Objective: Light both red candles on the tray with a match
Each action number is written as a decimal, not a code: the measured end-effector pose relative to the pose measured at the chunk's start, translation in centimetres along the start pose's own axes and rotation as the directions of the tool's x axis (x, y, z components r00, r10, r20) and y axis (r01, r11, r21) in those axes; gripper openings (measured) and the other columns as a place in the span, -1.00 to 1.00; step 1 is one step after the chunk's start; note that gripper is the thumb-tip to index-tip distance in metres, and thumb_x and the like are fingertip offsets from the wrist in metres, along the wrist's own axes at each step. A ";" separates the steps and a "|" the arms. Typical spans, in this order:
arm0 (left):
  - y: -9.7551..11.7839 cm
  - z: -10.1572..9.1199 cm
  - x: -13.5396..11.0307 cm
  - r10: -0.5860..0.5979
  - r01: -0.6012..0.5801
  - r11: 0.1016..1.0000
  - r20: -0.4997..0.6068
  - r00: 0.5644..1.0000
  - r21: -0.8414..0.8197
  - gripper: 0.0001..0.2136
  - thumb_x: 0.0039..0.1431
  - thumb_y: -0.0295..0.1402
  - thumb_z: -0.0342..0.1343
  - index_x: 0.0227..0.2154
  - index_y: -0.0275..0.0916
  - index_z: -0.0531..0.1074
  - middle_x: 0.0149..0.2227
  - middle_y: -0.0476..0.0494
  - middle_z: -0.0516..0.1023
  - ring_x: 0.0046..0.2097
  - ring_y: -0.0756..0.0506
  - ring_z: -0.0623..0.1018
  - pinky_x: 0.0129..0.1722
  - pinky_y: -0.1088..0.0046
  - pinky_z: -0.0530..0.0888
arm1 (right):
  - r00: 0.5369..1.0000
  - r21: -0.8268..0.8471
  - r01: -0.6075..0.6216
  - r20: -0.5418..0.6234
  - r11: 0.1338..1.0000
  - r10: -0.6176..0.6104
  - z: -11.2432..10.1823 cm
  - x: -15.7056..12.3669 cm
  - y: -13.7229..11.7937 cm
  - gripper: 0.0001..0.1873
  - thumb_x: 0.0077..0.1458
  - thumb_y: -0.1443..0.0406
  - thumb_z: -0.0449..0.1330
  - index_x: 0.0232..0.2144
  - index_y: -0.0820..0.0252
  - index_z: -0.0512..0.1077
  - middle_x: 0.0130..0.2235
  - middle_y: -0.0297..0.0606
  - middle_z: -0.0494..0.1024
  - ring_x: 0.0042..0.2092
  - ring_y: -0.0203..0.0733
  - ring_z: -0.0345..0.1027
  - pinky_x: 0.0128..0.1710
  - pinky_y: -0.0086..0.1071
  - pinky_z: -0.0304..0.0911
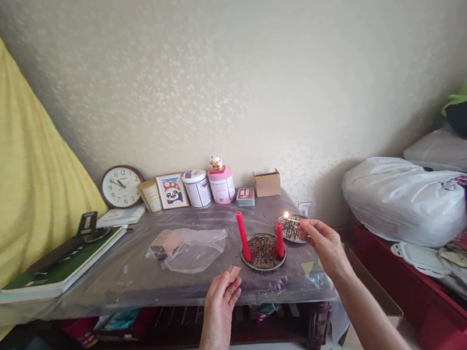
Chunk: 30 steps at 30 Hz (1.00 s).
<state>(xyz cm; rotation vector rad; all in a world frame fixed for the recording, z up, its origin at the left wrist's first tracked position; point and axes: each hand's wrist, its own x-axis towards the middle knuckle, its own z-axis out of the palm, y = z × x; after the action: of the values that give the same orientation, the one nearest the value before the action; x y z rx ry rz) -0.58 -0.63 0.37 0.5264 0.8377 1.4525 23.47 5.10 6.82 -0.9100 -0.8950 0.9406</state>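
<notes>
My right hand (321, 238) pinches a lit match (290, 219), its flame just above the shorter red candle (280, 240). A taller red candle (242, 236) stands beside it; both sit on a round metal dish (265, 263) on the plastic-covered table (142, 272). My left hand (222, 310) is closed on a small matchbox (233, 271) in front of the table edge. A second small metal dish (291, 234) lies right behind the match.
A crumpled plastic bag with a box (187, 247) lies left of the candles. Along the wall stand a clock (121, 186), a framed picture (172, 191), tins (209, 186) and a cardboard box (267, 182). Books (59, 267) at left, white bags (405, 198) at right.
</notes>
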 end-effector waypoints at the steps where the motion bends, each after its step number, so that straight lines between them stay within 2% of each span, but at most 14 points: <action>1: 0.0 0.0 0.0 -0.001 0.001 1.000 -0.001 1.000 0.000 -0.81 0.04 -0.27 0.20 -0.29 -0.22 0.46 -0.22 -0.14 0.55 -0.11 -0.12 0.51 -0.04 0.31 0.36 | 1.000 -0.007 0.002 0.000 1.000 -0.002 0.0 0.0 0.1 -0.77 -0.19 0.14 0.38 -0.50 0.16 0.54 -0.48 -0.41 0.52 -0.43 -0.36 0.31 -0.34 -0.48 0.29; 10: -0.1 0.2 0.0 0.005 -0.005 1.000 -0.012 1.000 -0.003 -0.82 0.02 -0.25 0.21 -0.35 -0.23 0.47 -0.31 -0.11 0.55 -0.15 -0.11 0.51 -0.08 0.34 0.36 | 1.000 -0.048 0.013 -0.004 0.999 -0.013 0.3 0.2 0.3 -0.75 -0.21 0.12 0.39 -0.52 0.16 0.54 -0.49 -0.40 0.51 -0.43 -0.34 0.31 -0.33 -0.46 0.28; 18: 0.0 0.4 -0.1 0.021 -0.021 1.000 -0.003 1.000 -0.003 -0.83 0.01 -0.23 0.21 -0.39 -0.21 0.47 -0.31 -0.09 0.54 -0.14 -0.11 0.51 -0.08 0.35 0.36 | 0.999 -0.068 0.019 -0.024 0.998 -0.021 0.7 0.1 0.0 -0.70 -0.26 0.08 0.39 -0.53 0.17 0.54 -0.48 -0.36 0.53 -0.45 -0.30 0.34 -0.38 -0.42 0.30; 30: 0.1 0.5 -0.1 0.021 -0.021 1.000 -0.011 1.000 -0.005 -0.81 -0.01 -0.23 0.22 -0.38 -0.22 0.48 -0.29 -0.13 0.54 -0.13 -0.14 0.51 -0.08 0.33 0.37 | 0.999 -0.081 0.023 -0.026 0.996 -0.025 0.7 0.2 0.2 -0.71 -0.23 0.08 0.38 -0.53 0.17 0.54 -0.50 -0.37 0.53 -0.45 -0.30 0.34 -0.38 -0.43 0.31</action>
<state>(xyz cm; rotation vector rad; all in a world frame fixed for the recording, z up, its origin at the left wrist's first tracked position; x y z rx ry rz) -0.28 -0.68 0.77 0.5253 0.8390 1.4780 22.89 5.52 6.87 -0.9771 -0.9239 0.8747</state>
